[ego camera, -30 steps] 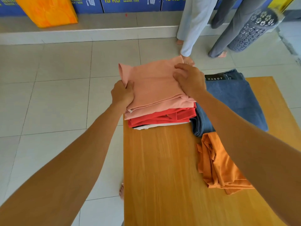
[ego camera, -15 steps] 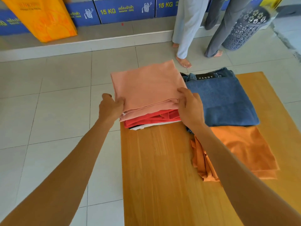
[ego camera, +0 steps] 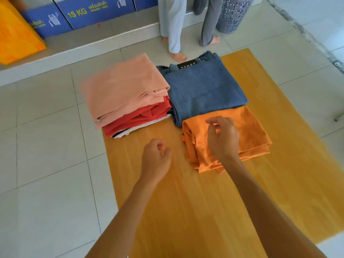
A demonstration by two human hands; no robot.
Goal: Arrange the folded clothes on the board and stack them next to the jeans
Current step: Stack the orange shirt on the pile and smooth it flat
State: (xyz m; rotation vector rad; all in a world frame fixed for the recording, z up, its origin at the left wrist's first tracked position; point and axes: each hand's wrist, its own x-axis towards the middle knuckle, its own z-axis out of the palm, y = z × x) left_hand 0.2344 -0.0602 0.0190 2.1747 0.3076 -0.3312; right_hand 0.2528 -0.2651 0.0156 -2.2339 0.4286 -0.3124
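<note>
Head view: folded stack (ego camera: 128, 94), pink on top, is lying on the board (ego camera: 186, 202) touching the jeans (ego camera: 204, 88) at their left. Left hand (ego camera: 156, 161) is hovering empty, loosely curled, nearer than the stack. Right hand (ego camera: 222, 138), grip released, is hanging over the orange garment (ego camera: 249, 131) just before the jeans.

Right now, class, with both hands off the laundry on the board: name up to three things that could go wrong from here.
1. The stack, topped by the pink garment, overhangs the board's left edge; a nudge could tip it onto the floor.
2. The orange garment is loosely folded with bunched edges; lifted by the right hand alone, it may unfold.
3. It overlaps the jeans, so pulling it could drag them askew.
</note>
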